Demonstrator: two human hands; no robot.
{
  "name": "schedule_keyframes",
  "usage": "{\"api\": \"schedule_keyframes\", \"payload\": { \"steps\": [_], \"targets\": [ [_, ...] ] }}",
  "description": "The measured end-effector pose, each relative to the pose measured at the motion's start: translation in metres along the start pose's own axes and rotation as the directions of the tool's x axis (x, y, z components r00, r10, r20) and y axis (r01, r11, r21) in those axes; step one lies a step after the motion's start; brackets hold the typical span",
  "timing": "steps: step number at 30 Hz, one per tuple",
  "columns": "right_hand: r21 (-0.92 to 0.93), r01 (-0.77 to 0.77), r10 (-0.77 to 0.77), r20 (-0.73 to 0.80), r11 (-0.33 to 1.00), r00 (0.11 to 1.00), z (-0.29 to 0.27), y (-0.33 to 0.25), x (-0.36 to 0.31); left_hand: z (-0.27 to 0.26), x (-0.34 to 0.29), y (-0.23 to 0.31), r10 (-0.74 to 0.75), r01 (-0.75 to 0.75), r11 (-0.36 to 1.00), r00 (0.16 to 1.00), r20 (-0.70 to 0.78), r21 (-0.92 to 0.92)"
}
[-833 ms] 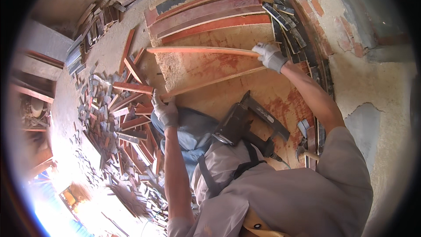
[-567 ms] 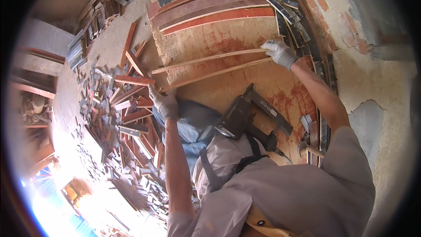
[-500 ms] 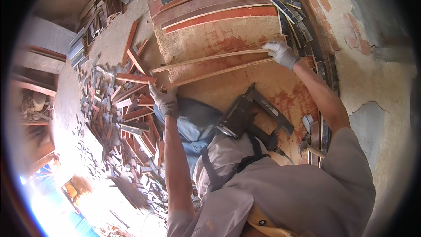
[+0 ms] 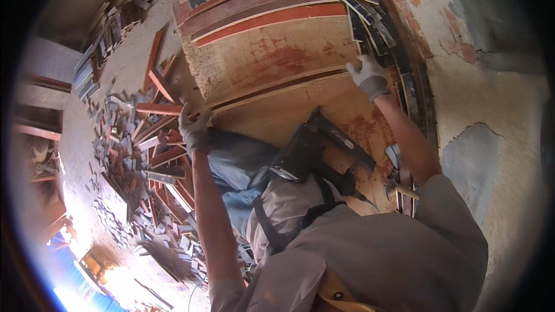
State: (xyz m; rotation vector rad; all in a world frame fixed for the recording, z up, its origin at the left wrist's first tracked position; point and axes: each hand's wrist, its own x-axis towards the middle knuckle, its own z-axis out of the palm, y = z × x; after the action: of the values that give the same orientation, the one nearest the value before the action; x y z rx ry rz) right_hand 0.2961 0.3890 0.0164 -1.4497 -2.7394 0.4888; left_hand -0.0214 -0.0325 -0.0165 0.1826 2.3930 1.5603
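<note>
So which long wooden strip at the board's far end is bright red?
The flat, bright red wooden strip, the closest such strip to your white gloved right hand; its neighbours look duller, purplish or brown.

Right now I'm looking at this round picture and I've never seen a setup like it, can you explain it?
No robot here: a wide camera on a person's head looks down, so edges bend near the rim. The wearer's gloved left hand is by the left end of a long wooden strip; whether it grips anything, I can't tell. The gloved right hand is open near the other end. The strip lies on a wooden board, with reddish planks farther away. Closer in is a black tool like a nail gun, with a hammer to its right. Wood scraps heap up at left.
</note>
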Motion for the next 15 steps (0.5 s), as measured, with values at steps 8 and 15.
{"api": "schedule_keyframes", "payload": {
  "steps": [8, 15],
  "targets": [
    [0.804, -0.587, 0.317, 0.536, 0.091, 0.783, 0.031, 0.015, -0.01, -0.004, 0.013, -0.007, 0.061, -0.042, 0.953, 0.997, -0.053, 0.299],
    [0.816, -0.573, 0.249, 0.571, -0.07, 0.782, 0.018, 0.013, -0.044, 0.007, 0.032, -0.032, -0.061, 0.065, 0.997, 0.993, -0.099, 0.037]
  ]
}}
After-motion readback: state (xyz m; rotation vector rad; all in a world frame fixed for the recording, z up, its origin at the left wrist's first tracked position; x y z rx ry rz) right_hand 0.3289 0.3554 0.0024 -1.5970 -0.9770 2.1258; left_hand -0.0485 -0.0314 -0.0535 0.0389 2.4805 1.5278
